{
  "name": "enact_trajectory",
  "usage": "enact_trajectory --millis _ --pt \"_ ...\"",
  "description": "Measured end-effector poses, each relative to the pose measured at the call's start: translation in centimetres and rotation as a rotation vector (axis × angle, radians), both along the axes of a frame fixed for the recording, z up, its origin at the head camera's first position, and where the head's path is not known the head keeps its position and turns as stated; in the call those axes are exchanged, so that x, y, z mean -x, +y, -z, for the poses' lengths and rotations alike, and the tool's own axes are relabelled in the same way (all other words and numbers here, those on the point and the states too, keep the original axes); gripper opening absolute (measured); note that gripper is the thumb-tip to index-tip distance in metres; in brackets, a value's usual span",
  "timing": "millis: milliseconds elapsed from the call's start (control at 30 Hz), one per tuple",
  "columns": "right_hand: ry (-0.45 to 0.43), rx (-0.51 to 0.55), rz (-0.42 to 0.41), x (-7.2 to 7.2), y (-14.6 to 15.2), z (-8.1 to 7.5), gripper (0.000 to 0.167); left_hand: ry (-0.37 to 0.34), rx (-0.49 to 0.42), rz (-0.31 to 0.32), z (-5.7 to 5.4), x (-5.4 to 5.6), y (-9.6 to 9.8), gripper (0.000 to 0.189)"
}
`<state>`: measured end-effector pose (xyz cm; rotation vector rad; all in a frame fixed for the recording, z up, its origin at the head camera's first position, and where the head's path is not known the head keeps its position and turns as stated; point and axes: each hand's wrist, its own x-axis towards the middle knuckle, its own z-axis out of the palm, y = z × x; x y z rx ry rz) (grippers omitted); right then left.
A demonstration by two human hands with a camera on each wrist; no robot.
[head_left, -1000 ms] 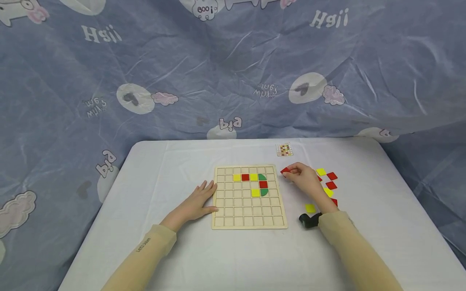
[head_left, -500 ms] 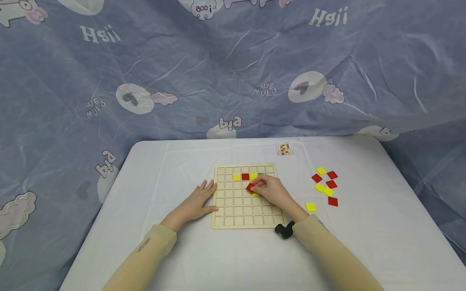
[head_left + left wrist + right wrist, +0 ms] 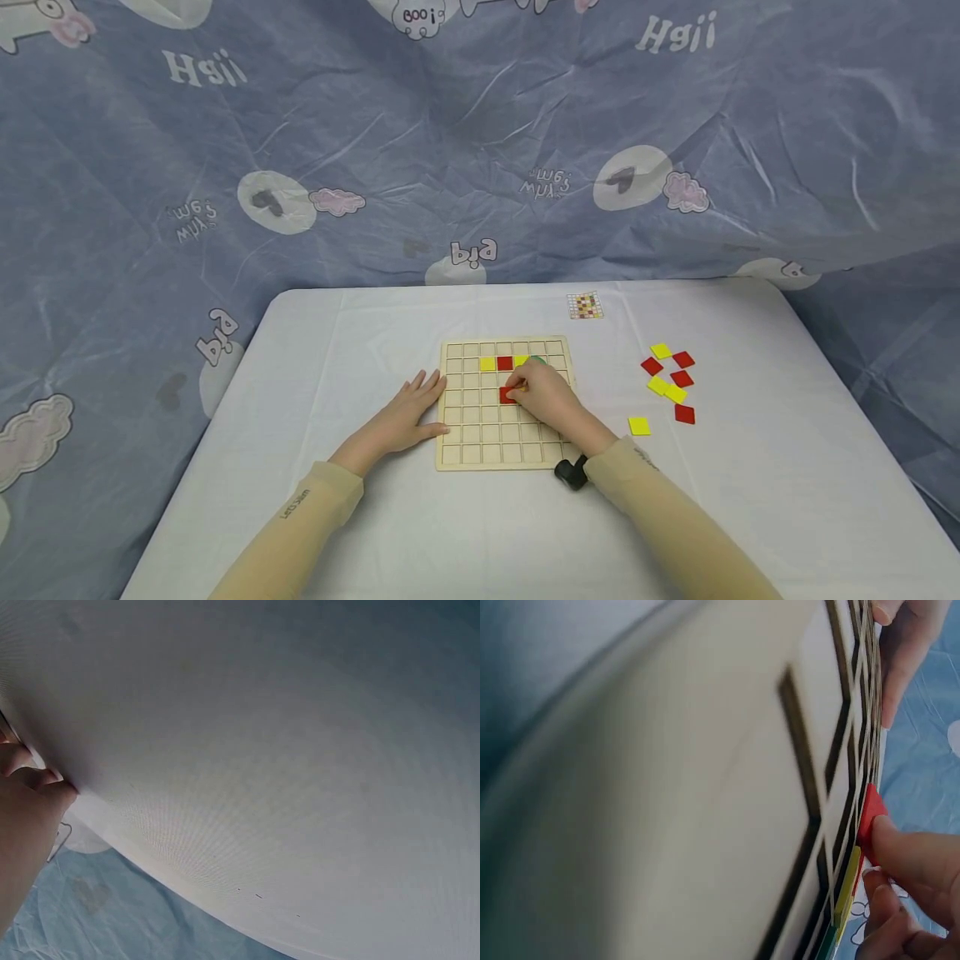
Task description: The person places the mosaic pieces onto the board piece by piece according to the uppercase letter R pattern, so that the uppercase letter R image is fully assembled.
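A wooden grid board point(image 3: 480, 433) lies on the white-covered table. My left hand point(image 3: 405, 414) rests flat with spread fingers, fingertips and thumb at the board's left edge. Over the board's middle, my right hand point(image 3: 551, 400) pinches a red square tile point(image 3: 507, 396). In the right wrist view that red tile point(image 3: 868, 817) is tilted between thumb and fingers, close beside a yellow tile point(image 3: 846, 889) in the grid. A yellow tile point(image 3: 487, 364) and a red tile point(image 3: 505, 363) sit in the upper row. Other placed tiles are partly or wholly hidden under the right hand.
Loose red and yellow tiles point(image 3: 676, 394) lie scattered right of the board. A small printed pattern card point(image 3: 585, 305) lies behind it. A black device point(image 3: 572, 475) sits under my right wrist, overlapping the board's front right corner. A patterned blue cloth point(image 3: 480, 167) hangs behind the table.
My right hand has carried the red tile leftward from beside the board to its middle, then slightly lower, turning it square to the grid. The left hand stays at the edge.
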<state>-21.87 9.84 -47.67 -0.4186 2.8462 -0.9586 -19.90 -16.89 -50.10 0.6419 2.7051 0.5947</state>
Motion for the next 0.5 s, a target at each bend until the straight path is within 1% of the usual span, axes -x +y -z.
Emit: enact_trajectory --millis 100,200,333,433,500 --pt "0.024 -0.051 -0.01 -0.1 -0.2 0.0 0.011 -0.001 0.005 -0.001 0.0 0.0 0.0 0.086" --pt "0.03 -0.065 -0.017 -0.3 0.0 -0.1 0.015 -0.005 0.001 -0.001 0.0 0.0 0.0 0.086" --pt "0.025 0.002 -0.004 -0.6 1.3 -0.6 0.02 -0.008 -0.002 0.003 -0.1 0.0 0.1 0.086" --pt "0.013 0.087 0.013 -1.0 3.2 -1.3 0.022 -0.009 -0.004 0.003 -0.2 -0.1 0.1 0.086" --pt "0.009 0.119 0.031 -1.3 4.8 -1.9 0.023 -0.006 -0.007 0.0 -0.2 -0.1 0.0 0.085"
